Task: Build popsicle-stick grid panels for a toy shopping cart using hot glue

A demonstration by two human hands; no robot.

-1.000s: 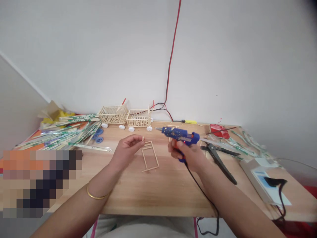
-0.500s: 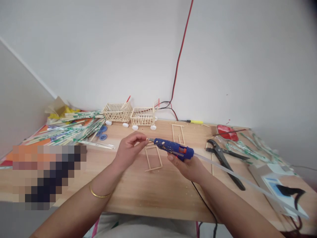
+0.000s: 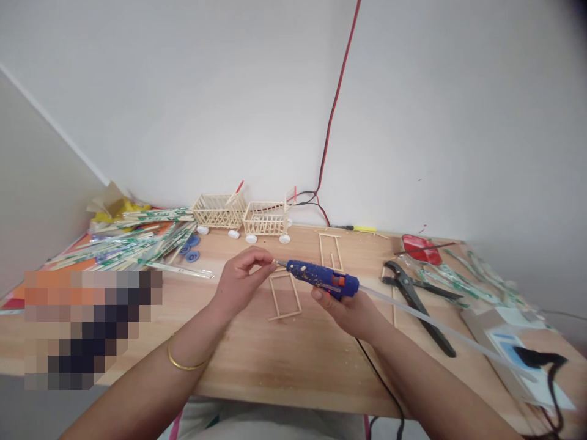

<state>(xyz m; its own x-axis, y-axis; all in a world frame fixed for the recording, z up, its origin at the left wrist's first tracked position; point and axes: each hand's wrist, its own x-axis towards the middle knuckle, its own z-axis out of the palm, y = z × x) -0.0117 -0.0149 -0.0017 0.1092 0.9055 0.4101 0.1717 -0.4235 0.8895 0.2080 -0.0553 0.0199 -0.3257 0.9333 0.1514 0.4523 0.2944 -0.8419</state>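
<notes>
the left hand point(image 3: 241, 282) has its thumb and forefinger pinched together on a small pale stick piece point(image 3: 274, 262), mostly hidden by the fingertips. the right hand point(image 3: 355, 311) has its fingers wrapped around the handle of a blue glue gun point(image 3: 316, 275), whose nozzle points between nine and ten o'clock and ends right at the left fingertips; whether it touches the piece i cannot tell. from the gun's back a long translucent glue stick point(image 3: 389, 300) runs toward four o'clock.

on the near side of the nozzle, a stick frame point(image 3: 296, 293) lies flat on the wooden tabletop point(image 3: 257, 366). with that frame as the clock's centre, a second frame point(image 3: 339, 253) lies between one and two o'clock, black pliers point(image 3: 424, 312) at three, a small stick cart point(image 3: 267, 227) between eleven and twelve, and blue discs point(image 3: 192, 256) at ten, near wrapped chopsticks point(image 3: 172, 238).
</notes>
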